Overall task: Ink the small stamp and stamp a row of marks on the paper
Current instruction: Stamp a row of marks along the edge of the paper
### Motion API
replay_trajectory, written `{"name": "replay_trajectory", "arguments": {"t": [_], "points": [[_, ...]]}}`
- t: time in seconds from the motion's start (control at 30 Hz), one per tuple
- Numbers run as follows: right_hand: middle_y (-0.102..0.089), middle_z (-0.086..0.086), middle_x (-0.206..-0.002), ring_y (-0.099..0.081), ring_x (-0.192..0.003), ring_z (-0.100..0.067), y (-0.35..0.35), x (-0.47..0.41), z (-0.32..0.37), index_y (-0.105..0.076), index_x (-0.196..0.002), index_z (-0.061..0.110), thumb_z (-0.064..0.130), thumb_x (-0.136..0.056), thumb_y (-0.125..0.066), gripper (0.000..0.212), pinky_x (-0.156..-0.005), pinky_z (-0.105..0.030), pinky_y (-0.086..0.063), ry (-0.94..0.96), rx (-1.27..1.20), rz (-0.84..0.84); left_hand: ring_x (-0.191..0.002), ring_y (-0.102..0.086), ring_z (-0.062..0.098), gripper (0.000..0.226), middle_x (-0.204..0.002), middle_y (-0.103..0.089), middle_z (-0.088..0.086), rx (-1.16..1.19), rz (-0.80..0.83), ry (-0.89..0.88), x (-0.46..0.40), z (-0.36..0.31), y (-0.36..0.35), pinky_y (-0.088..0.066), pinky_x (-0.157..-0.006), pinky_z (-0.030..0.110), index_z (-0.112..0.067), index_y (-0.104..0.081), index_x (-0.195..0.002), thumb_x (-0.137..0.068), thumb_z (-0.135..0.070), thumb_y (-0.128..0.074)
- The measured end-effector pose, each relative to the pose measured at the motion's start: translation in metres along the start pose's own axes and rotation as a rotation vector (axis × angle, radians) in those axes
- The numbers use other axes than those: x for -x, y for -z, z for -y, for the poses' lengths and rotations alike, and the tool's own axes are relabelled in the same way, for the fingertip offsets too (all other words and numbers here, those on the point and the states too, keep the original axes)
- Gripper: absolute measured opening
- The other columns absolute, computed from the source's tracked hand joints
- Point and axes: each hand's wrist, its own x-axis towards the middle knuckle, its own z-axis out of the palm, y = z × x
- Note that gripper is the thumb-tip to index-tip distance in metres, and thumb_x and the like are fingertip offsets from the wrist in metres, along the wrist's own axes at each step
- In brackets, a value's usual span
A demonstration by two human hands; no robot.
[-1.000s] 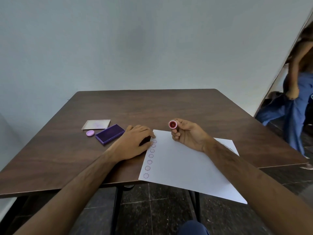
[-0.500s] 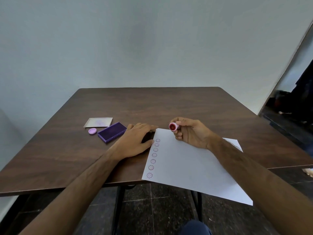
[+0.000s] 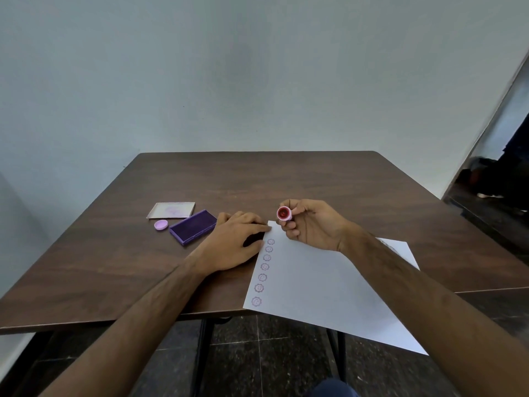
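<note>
A white sheet of paper lies at the table's front edge and overhangs it. Down its left margin runs a row of several purple flower-face marks. My right hand holds the small pink stamp above the paper's far corner, its red face turned up toward me. My left hand lies flat on the table, fingertips pressing the paper's far left corner. The open purple ink pad sits just left of my left hand.
The ink pad's pale lid lies behind the pad, and a small lilac cap sits beside it. The brown wooden table stands against a grey wall. A dark doorway opens at the far right.
My right hand has tipped the stamp so its face points more toward me. The person seen earlier in the doorway has left the view. My left hand stays on the paper's corner.
</note>
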Motion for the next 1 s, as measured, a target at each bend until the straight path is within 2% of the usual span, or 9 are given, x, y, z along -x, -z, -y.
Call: {"name": "replay_trajectory", "arguments": {"t": [0.13, 0.23, 0.4, 0.5, 0.6, 0.7, 0.8, 0.87, 1.0], "points": [[-0.055, -0.01, -0.084, -0.046, -0.066, -0.014, 0.004, 0.003, 0.003, -0.06, -0.09, 0.01, 0.01, -0.093, -0.051, 0.01, -0.057, -0.024, -0.043, 0.015, 0.004, -0.013, -0.121, -0.04, 0.002, 0.042, -0.13, -0.053, -0.017, 0.003, 0.011, 0.007, 0.0, -0.002, 0.001, -0.02, -0.091, 0.031, -0.034, -0.056, -0.136, -0.096, -0.045, -0.046], [-0.061, -0.008, -0.086, -0.054, -0.069, -0.013, 0.007, 0.004, 0.003, -0.064, -0.095, 0.01, 0.012, -0.097, -0.057, 0.008, -0.06, -0.023, -0.05, 0.049, 0.096, -0.069, -0.123, -0.039, 0.002, 0.042, -0.132, -0.053, -0.016, 0.014, 0.023, 0.011, 0.0, -0.002, 0.002, -0.021, -0.093, 0.032, -0.034, -0.055, -0.137, -0.097, -0.046, -0.046], [-0.072, -0.012, -0.106, -0.067, -0.086, -0.014, 0.01, 0.002, 0.002, -0.072, -0.112, 0.004, 0.013, -0.094, -0.067, 0.02, -0.075, -0.022, -0.059, 0.107, 0.209, -0.205, -0.127, -0.039, 0.003, 0.042, -0.137, -0.053, -0.015, 0.015, 0.041, 0.028, -0.001, -0.004, 0.004, -0.022, -0.098, 0.034, -0.034, -0.054, -0.137, -0.098, -0.046, -0.047], [-0.075, -0.014, -0.113, -0.072, -0.099, -0.02, 0.011, -0.001, 0.0, -0.072, -0.114, 0.003, 0.014, -0.09, -0.073, 0.026, -0.087, -0.027, -0.058, 0.128, 0.289, -0.244, -0.128, -0.04, 0.004, 0.043, -0.139, -0.054, -0.014, 0.025, 0.029, 0.037, 0.0, -0.006, 0.006, -0.023, -0.1, 0.035, -0.032, -0.054, -0.138, -0.097, -0.046, -0.049], [-0.076, -0.015, -0.11, -0.071, -0.107, -0.028, 0.01, -0.003, -0.002, -0.072, -0.114, 0.004, 0.013, -0.087, -0.076, 0.029, -0.097, -0.037, -0.056, 0.164, 0.334, -0.247, -0.126, -0.043, 0.005, 0.046, -0.137, -0.056, -0.013, 0.065, 0.016, 0.049, 0.001, -0.008, 0.009, -0.025, -0.101, 0.037, -0.034, -0.049, -0.139, -0.096, -0.047, -0.051], [-0.077, -0.007, -0.108, -0.073, -0.102, -0.023, 0.005, -0.002, -0.005, -0.075, -0.111, 0.015, 0.022, -0.088, -0.075, 0.024, -0.087, -0.03, -0.059, 0.26, 0.587, -0.252, -0.123, -0.046, 0.007, 0.054, -0.135, -0.057, -0.013, 0.135, 0.024, 0.081, 0.002, -0.01, 0.011, -0.027, -0.106, 0.042, -0.036, -0.037, -0.143, -0.093, -0.049, -0.054], [-0.076, -0.002, -0.106, -0.072, -0.098, -0.014, 0.002, -0.006, -0.011, -0.074, -0.111, 0.012, 0.018, -0.092, -0.071, 0.02, -0.082, -0.022, -0.055, 0.371, 0.883, -0.22, -0.126, -0.047, 0.01, 0.071, -0.138, -0.056, -0.009, 0.163, -0.003, 0.093, 0.002, -0.01, 0.01, -0.024, -0.107, 0.039, -0.034, -0.022, -0.151, -0.091, -0.052, -0.056], [-0.075, -0.003, -0.106, -0.07, -0.098, -0.015, 0.004, -0.009, -0.017, -0.074, -0.11, 0.01, 0.014, -0.092, -0.071, 0.019, -0.084, -0.025, -0.055, 0.393, 0.98, -0.231, -0.126, -0.046, 0.01, 0.079, -0.135, -0.058, -0.009, 0.154, -0.027, 0.087, 0.002, -0.009, 0.007, -0.021, -0.103, 0.035, -0.032, -0.015, -0.154, -0.09, -0.052, -0.056], [-0.074, -0.005, -0.108, -0.07, -0.101, -0.021, 0.008, -0.011, -0.025, -0.073, -0.11, 0.012, 0.019, -0.092, -0.071, 0.019, -0.089, -0.035, -0.055, 0.401, 0.979, -0.277, -0.127, -0.046, 0.009, 0.081, -0.131, -0.06, -0.013, 0.152, -0.047, 0.074, 0.002, -0.005, 0.004, -0.019, -0.102, 0.034, -0.033, -0.013, -0.154, -0.089, -0.054, -0.055]]}}
